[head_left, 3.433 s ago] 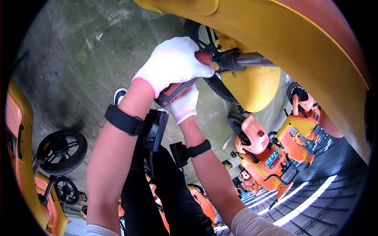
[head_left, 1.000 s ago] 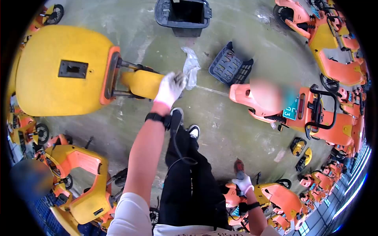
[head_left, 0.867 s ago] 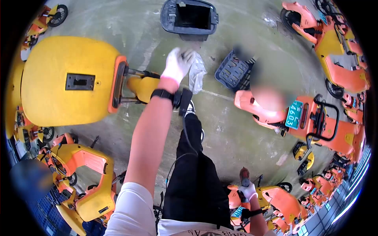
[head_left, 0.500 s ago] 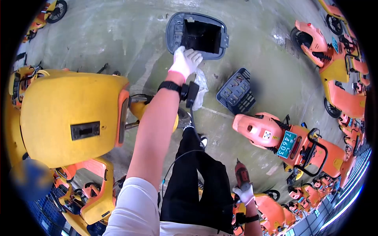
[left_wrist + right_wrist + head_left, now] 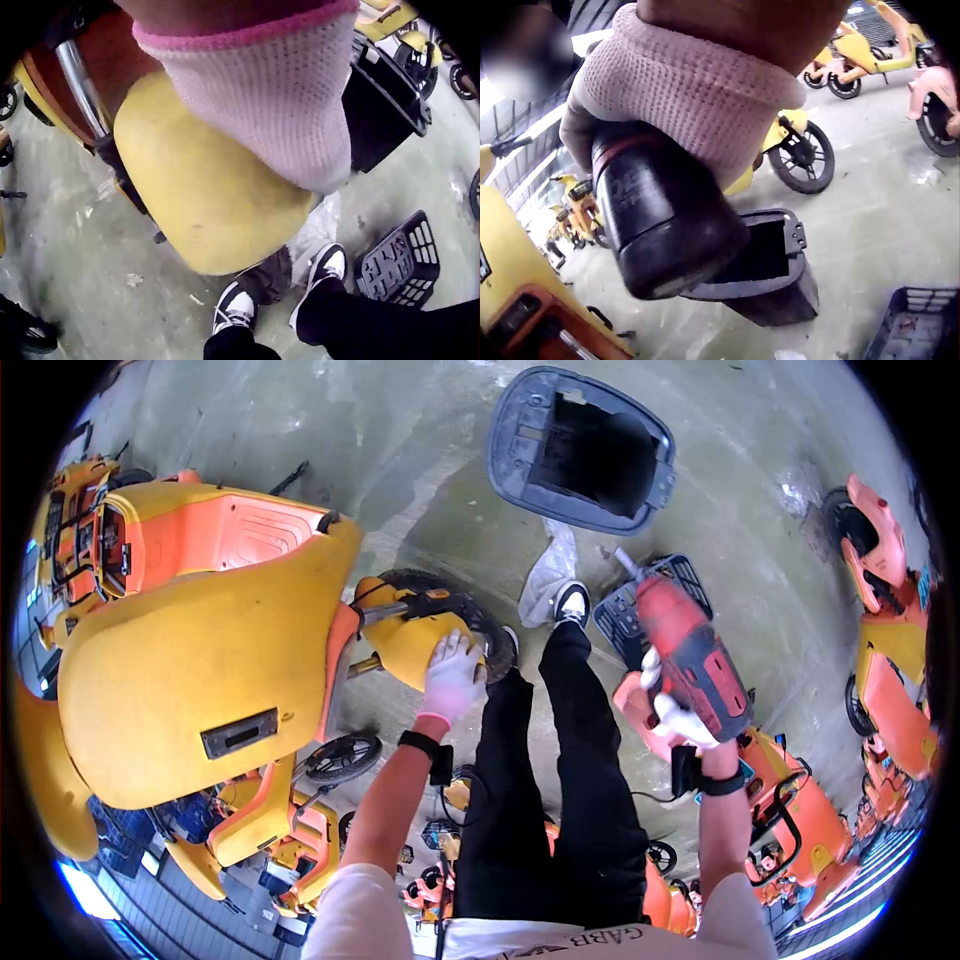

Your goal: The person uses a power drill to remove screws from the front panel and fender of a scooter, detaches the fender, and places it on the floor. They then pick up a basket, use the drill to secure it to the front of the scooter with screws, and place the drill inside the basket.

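Observation:
My left hand, in a white glove (image 5: pixel 455 678), lies on the yellow fender (image 5: pixel 412 645) over a scooter's front wheel, fingers extended along it. In the left wrist view, the glove (image 5: pixel 277 105) covers the top of the fender (image 5: pixel 210 202) and the fingers are hidden. The right gloved hand (image 5: pixel 678 710) grips the handle of a red and black power tool (image 5: pixel 690 645), its bit pointing up and left, level with the crate. The right wrist view shows the tool's black battery end (image 5: pixel 667 217) below the glove (image 5: pixel 682 97).
A black open bin (image 5: pixel 520 445) stands on the floor ahead, with a plastic bag (image 5: pixel 548 572) and a dark crate (image 5: pixel 618 622) nearer. The big yellow scooter body (image 5: pixel 200 670) fills the left; an orange scooter (image 5: pixel 800 815) is at the lower right.
My left hand has come back from near the bin and down onto the fender. The right hand has raised the power tool from low beside the leg.

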`<state>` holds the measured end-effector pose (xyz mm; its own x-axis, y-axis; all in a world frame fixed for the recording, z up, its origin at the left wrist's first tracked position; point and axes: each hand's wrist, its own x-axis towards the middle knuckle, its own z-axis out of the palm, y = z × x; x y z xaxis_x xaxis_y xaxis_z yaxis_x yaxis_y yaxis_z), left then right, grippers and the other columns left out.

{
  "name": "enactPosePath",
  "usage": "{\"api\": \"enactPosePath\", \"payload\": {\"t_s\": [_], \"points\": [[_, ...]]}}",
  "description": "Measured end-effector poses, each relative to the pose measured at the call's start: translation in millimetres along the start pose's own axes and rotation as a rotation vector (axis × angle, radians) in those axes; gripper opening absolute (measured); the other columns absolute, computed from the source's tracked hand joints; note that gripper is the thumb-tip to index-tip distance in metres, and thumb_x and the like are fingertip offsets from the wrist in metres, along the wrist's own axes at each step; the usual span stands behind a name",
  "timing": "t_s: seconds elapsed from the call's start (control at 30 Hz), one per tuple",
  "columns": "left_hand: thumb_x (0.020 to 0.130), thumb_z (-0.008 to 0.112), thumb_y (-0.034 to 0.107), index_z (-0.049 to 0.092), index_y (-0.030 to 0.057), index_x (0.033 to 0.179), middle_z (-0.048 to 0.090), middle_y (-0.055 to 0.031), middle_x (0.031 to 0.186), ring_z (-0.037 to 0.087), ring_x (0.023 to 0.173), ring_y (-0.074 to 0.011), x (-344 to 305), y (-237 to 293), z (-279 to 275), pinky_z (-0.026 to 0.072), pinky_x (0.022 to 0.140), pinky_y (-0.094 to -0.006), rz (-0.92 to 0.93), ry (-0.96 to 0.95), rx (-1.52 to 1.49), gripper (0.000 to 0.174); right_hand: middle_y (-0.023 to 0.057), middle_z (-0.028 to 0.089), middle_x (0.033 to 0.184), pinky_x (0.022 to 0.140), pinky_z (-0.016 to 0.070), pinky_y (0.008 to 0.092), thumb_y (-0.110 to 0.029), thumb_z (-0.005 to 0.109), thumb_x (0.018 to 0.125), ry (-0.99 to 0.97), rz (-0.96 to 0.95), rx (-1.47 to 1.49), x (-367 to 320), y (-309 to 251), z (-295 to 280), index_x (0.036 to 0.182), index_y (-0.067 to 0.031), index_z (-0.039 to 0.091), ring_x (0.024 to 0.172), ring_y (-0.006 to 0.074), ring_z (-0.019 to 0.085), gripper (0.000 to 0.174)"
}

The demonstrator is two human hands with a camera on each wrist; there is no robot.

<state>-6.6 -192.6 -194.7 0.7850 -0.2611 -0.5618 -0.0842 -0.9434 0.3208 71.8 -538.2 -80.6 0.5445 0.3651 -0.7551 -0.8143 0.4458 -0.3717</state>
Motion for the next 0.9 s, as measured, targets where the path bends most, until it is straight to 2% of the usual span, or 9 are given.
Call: {"api": "enactPosePath", "payload": {"t_s": [0.03,0.1,0.17,0.3,0.37,0.5,0.77,0.83,0.9], "points": [[0.079,0.053,0.025,0.056,0.0057,0.108,0.05,-0.0166,0.119,0.041,0.119,-0.0314,0.4,-0.6,3.2,0.0281,0.103,-0.0415,-0.025,0.0,0.009,0.035,0.013,0.056,0.107,0.074,0.0493,0.0264,-0.011,0.047,0.087,-0.011,0.023,0.098,15.6,-7.6,0.3,0.117,-0.0014,0.046,0.087,0.0185,0.059,0.032],[0.078,0.054,0.026,0.056,0.0065,0.108,0.051,-0.0162,0.117,0.042,0.118,-0.0306,-2.3,-4.8,12.7,0.0274,0.104,-0.0407,-0.07,0.012,0.004,0.035,0.0066,0.056,0.103,0.083,0.0441,0.0263,-0.003,0.057,0.081,0.16,-0.194,-0.72,32.5,-18.8,20.6,0.111,-0.0039,0.054,0.094,0.015,0.053,0.031],[0.077,0.055,0.027,0.056,0.0071,0.107,0.053,-0.015,0.116,0.043,0.118,-0.0292,-7.0,-7.9,23.0,0.0277,0.104,-0.0404,-0.024,0.075,0.011,0.036,0.0101,0.061,0.1,0.079,0.0476,0.028,-0.005,0.066,0.075,-0.128,-0.559,-1.363,53.3,-35.8,41.6,0.111,-0.0059,0.054,0.089,0.016,0.06,0.039],[0.076,0.056,0.027,0.057,0.0107,0.102,0.051,-0.0098,0.117,0.041,0.118,-0.0258,-16.6,-13.1,32.2,0.0261,0.104,-0.0396,-0.072,0.086,0.011,0.031,0.0099,0.06,0.104,0.085,0.0467,0.0339,0.003,0.061,0.076,-0.182,-0.081,-0.522,75.8,-17.9,48.7,0.116,-0.0028,0.051,0.098,0.0192,0.058,0.041],[0.077,0.056,0.026,0.058,0.0107,0.102,0.051,-0.0091,0.118,0.042,0.118,-0.0243,-27.7,-18.1,39.3,0.0257,0.105,-0.0386,-0.03,0.038,0.047,0.03,0.0098,0.06,0.103,0.087,0.0461,0.035,0.004,0.06,0.076,-0.227,-0.13,-0.256,84.4,0.1,61.1,0.115,-0.0007,0.051,0.098,0.021,0.057,0.04],[0.077,0.054,0.028,0.059,0.0097,0.104,0.055,-0.0098,0.114,0.047,0.115,-0.0248,-45.8,-31.7,44.8,0.0314,0.101,-0.0364,0.047,0.048,0.069,0.033,0.008,0.058,0.109,0.088,0.0449,0.0306,0.0,0.064,0.073,-0.324,-0.205,-0.801,109.5,14.0,55.9,0.114,-0.0028,0.052,0.098,0.0166,0.057,0.044],[0.067,0.064,0.01,0.057,0.0087,0.087,0.057,-0.0119,0.098,0.053,0.099,-0.0267,-88.2,-64.6,28.3,0.0422,0.085,-0.0388,0.072,0.134,-0.213,0.021,0.0069,0.06,0.102,0.087,0.0448,0.0292,-0.006,0.069,0.069,-0.296,0.018,-0.812,146.0,81.4,56.6,0.115,-0.0028,0.048,0.094,0.0152,0.057,0.051],[0.071,0.069,0.008,0.051,0.0033,0.098,0.053,-0.0105,0.098,0.052,0.088,-0.0217,-124.3,-69.6,42.3,0.0437,0.078,-0.0356,-0.437,0.584,-0.252,0.033,0.0065,0.062,0.099,0.087,0.045,0.03,-0.01,0.07,0.068,-0.271,0.146,-0.636,153.6,96.8,53.1,0.113,-0.0022,0.051,0.094,0.0145,0.058,0.049],[0.073,0.072,0.013,0.042,0.0015,0.115,0.049,-0.0091,0.106,0.049,0.091,-0.0178,-153.7,-76.1,56.0,0.042,0.081,-0.0325,-0.96,0.639,-0.939,0.052,0.0061,0.061,0.098,0.086,0.0448,0.0289,-0.012,0.07,0.07,-0.2,0.127,-0.698,169.5,108.4,62.6,0.109,-0.0015,0.054,0.092,0.0134,0.057,0.044]]}}
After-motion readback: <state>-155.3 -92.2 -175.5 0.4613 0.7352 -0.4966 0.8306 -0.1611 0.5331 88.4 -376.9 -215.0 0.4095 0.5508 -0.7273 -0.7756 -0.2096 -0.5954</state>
